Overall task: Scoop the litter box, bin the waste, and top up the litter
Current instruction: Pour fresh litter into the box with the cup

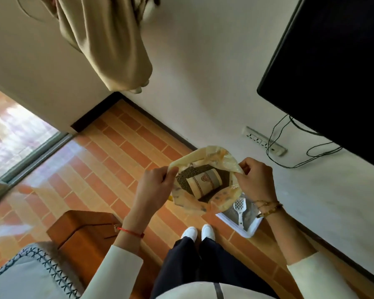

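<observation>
Both hands (153, 186) (254, 182) pinch litter bag (203, 180) mouth; opening faces up.

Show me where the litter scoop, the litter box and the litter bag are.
litter scoop (239, 205), head view, on its slotted blade.
litter box (249, 233), head view, on its white near rim.
litter bag (183, 159), head view, on its open top edge.

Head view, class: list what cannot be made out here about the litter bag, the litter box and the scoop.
- Litter bag: how full it is; its own walls hide the depth. Left hand and right hand cover its rim edges.
- Litter box: the far part lies behind the bag and right wrist; litter level and waste unclear.
- Scoop: too small to tell whether anything is in it.
- Waste bin: none in view.
</observation>
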Motion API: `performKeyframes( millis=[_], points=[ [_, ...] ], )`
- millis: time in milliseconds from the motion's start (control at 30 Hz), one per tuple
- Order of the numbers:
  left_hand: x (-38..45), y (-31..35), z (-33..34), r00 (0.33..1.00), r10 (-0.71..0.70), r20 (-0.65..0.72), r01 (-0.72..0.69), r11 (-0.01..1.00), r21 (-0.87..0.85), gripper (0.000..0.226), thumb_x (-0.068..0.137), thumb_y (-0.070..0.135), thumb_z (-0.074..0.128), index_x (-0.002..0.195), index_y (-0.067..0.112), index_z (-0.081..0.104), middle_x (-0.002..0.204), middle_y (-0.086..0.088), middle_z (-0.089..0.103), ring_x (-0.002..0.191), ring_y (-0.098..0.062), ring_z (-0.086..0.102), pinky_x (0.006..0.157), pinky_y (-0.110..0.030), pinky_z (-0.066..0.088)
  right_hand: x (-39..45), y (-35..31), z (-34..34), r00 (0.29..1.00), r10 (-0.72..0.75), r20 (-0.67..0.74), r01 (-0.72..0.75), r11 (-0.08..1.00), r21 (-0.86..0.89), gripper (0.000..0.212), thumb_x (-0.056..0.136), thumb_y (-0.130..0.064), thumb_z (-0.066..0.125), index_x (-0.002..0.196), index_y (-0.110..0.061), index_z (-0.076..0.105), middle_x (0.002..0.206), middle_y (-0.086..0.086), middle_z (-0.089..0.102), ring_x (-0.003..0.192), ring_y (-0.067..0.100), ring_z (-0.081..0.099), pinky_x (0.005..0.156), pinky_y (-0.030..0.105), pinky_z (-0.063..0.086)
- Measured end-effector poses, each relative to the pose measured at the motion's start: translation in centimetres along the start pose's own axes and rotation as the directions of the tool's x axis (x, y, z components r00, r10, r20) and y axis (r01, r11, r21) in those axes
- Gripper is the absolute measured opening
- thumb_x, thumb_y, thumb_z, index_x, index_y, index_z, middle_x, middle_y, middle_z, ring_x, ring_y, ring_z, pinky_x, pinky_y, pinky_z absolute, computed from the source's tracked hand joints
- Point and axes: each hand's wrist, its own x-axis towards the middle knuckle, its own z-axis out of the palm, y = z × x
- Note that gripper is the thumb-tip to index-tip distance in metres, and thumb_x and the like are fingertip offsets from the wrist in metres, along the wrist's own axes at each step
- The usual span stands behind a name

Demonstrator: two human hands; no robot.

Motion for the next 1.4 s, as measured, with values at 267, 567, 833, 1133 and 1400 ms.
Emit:
performKeyframes(
  millis=[267, 567, 833, 1133, 1400],
  points=[
    [-0.2, 2.7, 0.9, 0.951, 0.214, 0.222, -0.227, 0.973, 0.033, 0.048, 0.098, 0.033, 0.049, 0.053, 0.016, 0.048, 0.046, 0.002, 0.05, 0.04, -0.01, 0.038, 0.043, -0.024, 0.029, -7.2, 1.7, -2.2, 0.95, 0.219, -0.222, -0.217, 0.976, 0.033, 0.013, 0.082, -0.015, 0.069, 0.072, -0.007, 0.065, 0.06, -0.005, 0.056, 0.057, 0.015, 0.053, 0.05, 0.017, 0.033],
    [-2.2, 8.3, 5.5, 0.699, 0.477, 0.533, -0.556, 0.831, -0.015, 0.05, 0.093, 0.046, 0.04, 0.053, 0.016, 0.042, 0.047, 0.0, 0.044, 0.045, -0.015, 0.038, 0.049, -0.032, 0.028, -18.8, 4.6, -5.1, 0.738, 0.518, -0.433, -0.486, 0.852, 0.192, 0.008, 0.081, -0.015, 0.068, 0.077, -0.009, 0.064, 0.066, -0.003, 0.062, 0.058, 0.01, 0.053, 0.05, 0.021, 0.035],
    [-8.7, 15.5, 13.8, 0.429, 0.551, 0.716, -0.757, 0.652, -0.048, 0.051, 0.097, 0.033, 0.049, 0.054, 0.013, 0.03, 0.047, -0.003, 0.033, 0.045, -0.013, 0.033, 0.048, -0.031, 0.023, -30.6, 9.2, -8.2, 0.417, 0.709, -0.568, -0.687, 0.655, 0.313, 0.011, 0.082, -0.017, 0.069, 0.079, -0.007, 0.065, 0.071, 0.004, 0.063, 0.062, 0.016, 0.051, 0.052, 0.019, 0.033],
    [-21.8, 23.8, 25.7, 0.187, 0.567, 0.802, -0.82, 0.54, -0.19, 0.048, 0.098, 0.033, 0.049, 0.056, 0.011, 0.037, 0.051, -0.012, 0.044, 0.054, -0.026, 0.046, 0.052, -0.032, 0.031, -44.5, 16.7, -14.7, 0.148, 0.768, -0.624, -0.724, 0.514, 0.46, 0.025, 0.081, -0.018, 0.07, 0.062, -0.019, 0.054, 0.054, -0.01, 0.048, 0.052, 0.003, 0.044, 0.048, 0.015, 0.028],
    [-35.8, 30.4, 35.8, 0.142, 0.569, 0.81, -0.802, 0.546, -0.243, 0.047, 0.098, 0.038, 0.044, 0.058, 0.012, 0.047, 0.054, -0.005, 0.05, 0.052, -0.014, 0.047, 0.055, -0.025, 0.036, -57.0, 26.3, -22.6, 0.044, 0.771, -0.635, -0.733, 0.457, 0.504, 0.02, 0.079, -0.016, 0.069, 0.063, -0.018, 0.057, 0.054, -0.012, 0.048, 0.053, 0.002, 0.044, 0.05, 0.016, 0.029]
  ],
)
